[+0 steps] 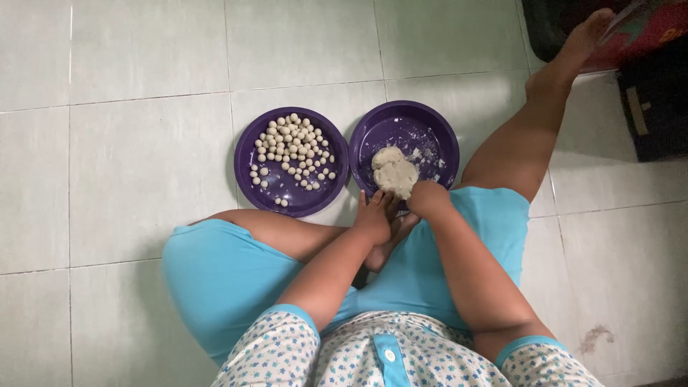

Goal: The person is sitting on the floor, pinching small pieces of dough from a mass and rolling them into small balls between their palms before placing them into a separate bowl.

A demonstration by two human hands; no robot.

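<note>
A person is seen from above, seated on a pale tiled floor (143,165), dressed in bright blue shorts and a white top with a small blue flower print. Two purple plates are set side by side on the floor near the middle of the frame, touching or nearly touching at their rims. The left plate (247,154) is filled with many small pale dough balls (294,147), spread loosely across its centre, with a few lying apart toward its lower left edge. The right plate (441,140) carries a lump of pale dough (393,172) at its lower left part, with crumbs and smears scattered over the rest of its surface. The right hand (428,197) is curled at the lower edge of the right plate, touching the lump of dough; its fingers are bent inward, but whether a piece is clamped between them cannot be told. The left hand (374,215) is held just beside it, below the gap between the two plates, with its fingers together and pointing up toward the dough, not closed on anything visible. One bare leg is stretched toward the upper right of the frame, where dark and red objects lie at the edge.
</note>
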